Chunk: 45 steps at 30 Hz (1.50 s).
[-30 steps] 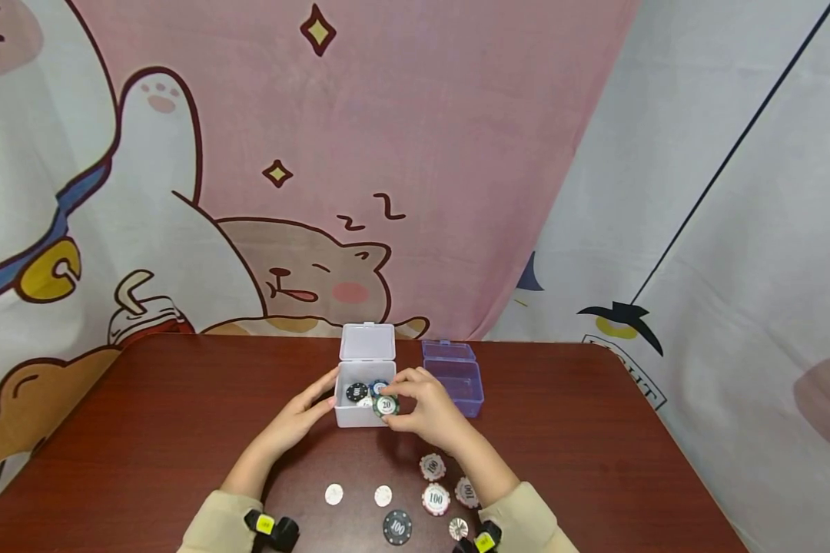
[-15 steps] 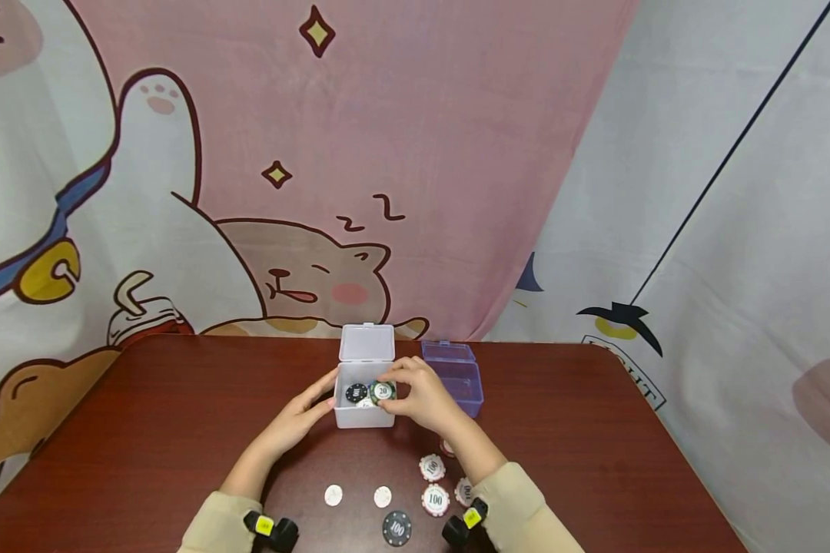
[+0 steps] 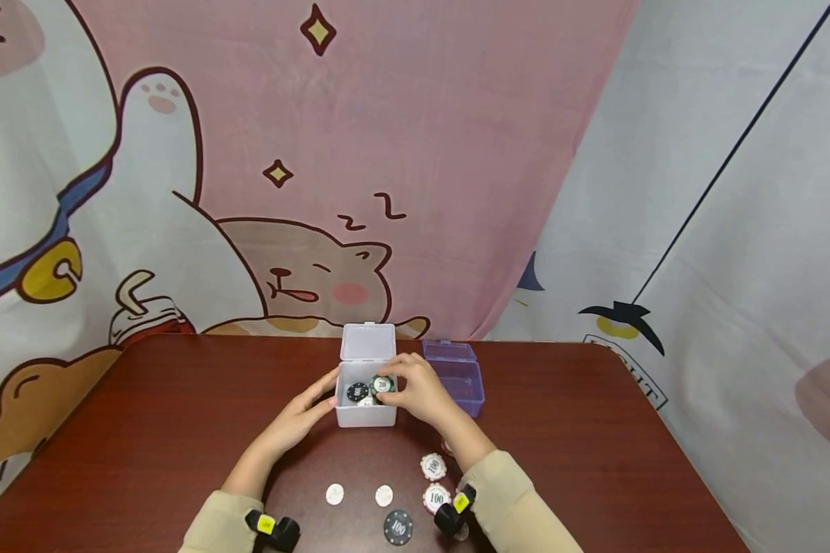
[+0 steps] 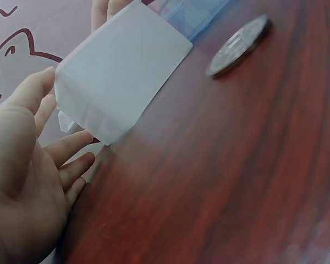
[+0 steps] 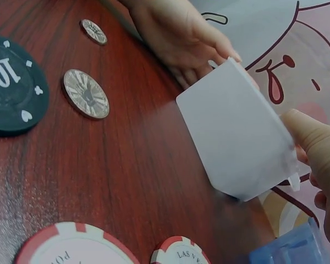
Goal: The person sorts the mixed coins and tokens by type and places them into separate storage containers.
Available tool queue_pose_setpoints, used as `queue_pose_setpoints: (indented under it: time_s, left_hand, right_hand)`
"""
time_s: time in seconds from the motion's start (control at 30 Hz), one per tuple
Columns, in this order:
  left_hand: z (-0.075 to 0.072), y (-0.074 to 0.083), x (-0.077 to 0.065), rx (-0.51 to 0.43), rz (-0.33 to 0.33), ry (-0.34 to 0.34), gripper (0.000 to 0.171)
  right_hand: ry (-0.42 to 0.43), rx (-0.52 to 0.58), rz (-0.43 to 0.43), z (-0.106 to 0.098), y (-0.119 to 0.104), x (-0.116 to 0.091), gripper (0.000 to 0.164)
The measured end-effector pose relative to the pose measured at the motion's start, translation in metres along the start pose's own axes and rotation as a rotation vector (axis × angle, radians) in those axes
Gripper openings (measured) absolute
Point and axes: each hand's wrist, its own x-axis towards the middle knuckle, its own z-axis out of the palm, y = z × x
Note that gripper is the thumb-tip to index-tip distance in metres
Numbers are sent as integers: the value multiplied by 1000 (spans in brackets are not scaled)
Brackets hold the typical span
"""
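A white plastic box (image 3: 365, 417) with its lid raised stands near the far edge of the table. My left hand (image 3: 293, 418) touches its left side with fairly straight fingers, as the left wrist view also shows. Over the box's right part, my right hand (image 3: 422, 393) pinches a green poker chip (image 3: 382, 384) marked 20 between thumb and fingers. Inside the box lie a black chip (image 3: 356, 392) and a whitish piece (image 3: 366, 402). The box wall hides the green chip in both wrist views.
A blue-purple transparent box (image 3: 462, 388) with its lid up stands to the right. Nearer lie two silver coins, one on the left (image 3: 335, 494), a black 100 chip (image 3: 397, 528) and red-and-white 100 chips (image 3: 433, 466), some partly under my right forearm. A printed cloth hangs behind.
My right hand has moved the green chip slightly up and back, from the box's front right rim to over its inside, covering the blue chip there. My left hand has stayed put.
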Motion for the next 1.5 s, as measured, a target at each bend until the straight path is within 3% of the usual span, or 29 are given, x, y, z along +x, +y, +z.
queue_pose_setpoints:
  time_s: [0.17,0.57,1.0,1.3,1.5]
  left_hand:
    - [0,3,0,-4,1,-5,54]
    - [0,3,1,7,-24,6,54]
    - [1,4,1,16,-7,3,54]
    - [3,37,-3,30,2,1,52]
    - [4,36,-3,36,-3,3,52]
  right_hand:
    - [12,-17,-33,1,5,1,33]
    - [-92,-95,99,-3,-1,8,37]
    - [-51,-9,60,-10,-7,-5,36]
    - [-47,22,40,-22,-16,-18,39]
    - [-33,-7,-8,-28,-21,-29,38]
